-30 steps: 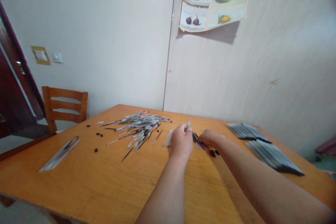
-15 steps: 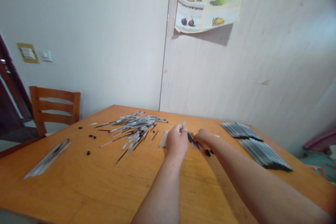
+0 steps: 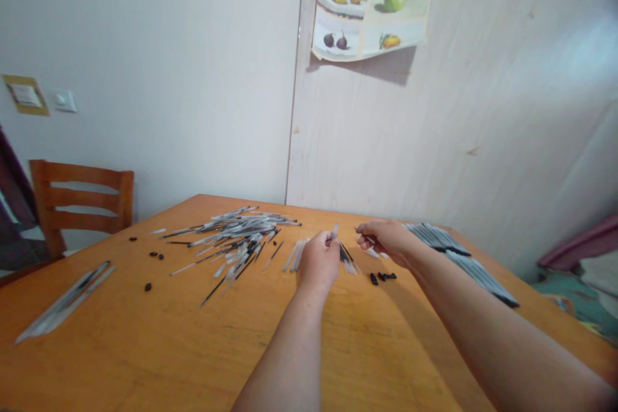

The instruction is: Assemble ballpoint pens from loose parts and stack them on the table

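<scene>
My left hand (image 3: pixel 319 261) is closed around a clear pen barrel (image 3: pixel 335 230), whose end sticks up above the fingers. To its right, my right hand (image 3: pixel 383 239) is raised a little over the table and pinches a thin pen refill (image 3: pixel 358 230); only its dark tip shows clearly. Between the hands lies a small row of dark refills (image 3: pixel 346 259). Several clear barrels (image 3: pixel 293 256) rest just left of my left hand. Small black pen caps or plugs (image 3: pixel 383 277) sit below my right hand.
A loose heap of pen parts (image 3: pixel 241 232) covers the table's (image 3: pixel 193 360) back left. Stacked rows of pens (image 3: pixel 483 277) lie at the right, partly behind my right arm. Several long clear pieces (image 3: pixel 67 302) lie far left, near scattered black bits (image 3: pixel 153 254). A wooden chair (image 3: pixel 84 199) stands beyond.
My right hand has lifted from the row of refills and moved slightly right, with a refill in its fingers. My left hand keeps its grip. The view has turned slightly to the right.
</scene>
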A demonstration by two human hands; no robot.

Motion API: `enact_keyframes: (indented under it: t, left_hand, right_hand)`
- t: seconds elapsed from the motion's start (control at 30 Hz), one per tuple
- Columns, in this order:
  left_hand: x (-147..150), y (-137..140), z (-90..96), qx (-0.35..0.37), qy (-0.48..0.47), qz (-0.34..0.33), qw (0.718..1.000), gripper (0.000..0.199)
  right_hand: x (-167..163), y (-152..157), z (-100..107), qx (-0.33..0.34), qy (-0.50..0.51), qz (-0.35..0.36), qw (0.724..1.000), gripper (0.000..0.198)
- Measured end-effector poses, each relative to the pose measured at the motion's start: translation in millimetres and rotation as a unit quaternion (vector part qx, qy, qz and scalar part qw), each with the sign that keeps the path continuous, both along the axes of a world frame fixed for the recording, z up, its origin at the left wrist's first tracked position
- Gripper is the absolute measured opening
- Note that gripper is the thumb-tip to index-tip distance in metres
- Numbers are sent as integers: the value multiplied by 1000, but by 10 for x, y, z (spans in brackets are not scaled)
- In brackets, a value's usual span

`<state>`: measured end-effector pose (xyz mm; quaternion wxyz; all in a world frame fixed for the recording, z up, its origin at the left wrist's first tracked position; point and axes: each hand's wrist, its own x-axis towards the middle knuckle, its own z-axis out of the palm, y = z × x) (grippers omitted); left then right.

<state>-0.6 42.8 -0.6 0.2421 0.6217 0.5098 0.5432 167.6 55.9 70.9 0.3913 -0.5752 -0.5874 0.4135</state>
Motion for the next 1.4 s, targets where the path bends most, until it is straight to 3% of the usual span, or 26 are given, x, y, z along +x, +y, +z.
enact_keyframes:
  t: [0.07, 0.17, 0.4, 0.7, 1.07, 1.4]
  left_hand:
    - [15, 13, -22, -4, -2, -8, 1000, 21]
    - [44, 26, -45, -6, -9, -28, 1000, 21]
    - [89, -14, -56, -4, 33, -98, 995, 21]
    - [101, -73, -25, -17, 47, -130, 990, 23]
    - [130, -154, 80, -44, 41, -118, 991, 24]
    - [127, -134, 42, -27, 62, -130, 989, 21]
  right_hand:
    - [51, -76, 80, -10, 111, 23, 994, 10]
    - [125, -185, 192, 5, 177, 40, 983, 13]
    - [141, -350, 331, 115, 193, -4, 974, 19]
    - [78, -307, 239, 190, 158, -16, 969, 33]
    - [21, -301, 129, 173, 104, 3, 979, 33]
    - [16, -350, 82, 150, 116, 12, 982, 31]
